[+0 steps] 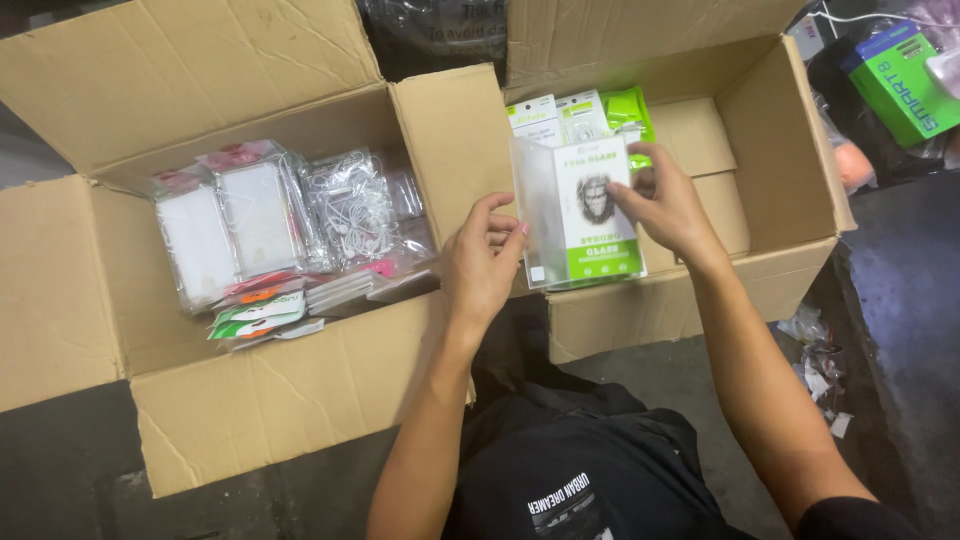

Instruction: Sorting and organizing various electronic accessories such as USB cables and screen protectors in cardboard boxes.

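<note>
Both hands meet over the gap between two open cardboard boxes that stand on the floor. The left hand point(484, 262) and the right hand point(664, 203) share one flat clear-plastic package with a green and white card inside point(585, 213), held upright above the near left corner of the right box point(790, 150). The left grip is curled around the package's left edge with fingers bent and partly folded behind it; the right grip pinches the upper right edge between thumb and fingertips. The package hangs just over the box's near wall, close to the raised flap point(455, 140) that divides the two boxes, so there is little side room to the left. Behind it, more packages of the same kind point(560, 117) stand in a row against the far wall, next to a bright green one point(630, 108), while the rest of the right box shows bare cardboard and open space to the right. The left box point(80, 290) is crowded: clear bags of white items point(235, 225), bagged white cables point(352, 205) and flat green and white packets point(262, 312) fill its middle. A green box point(900, 85) lies beyond the right box's far corner, and scraps of wrapper point(815, 365) litter the floor to the right.
</note>
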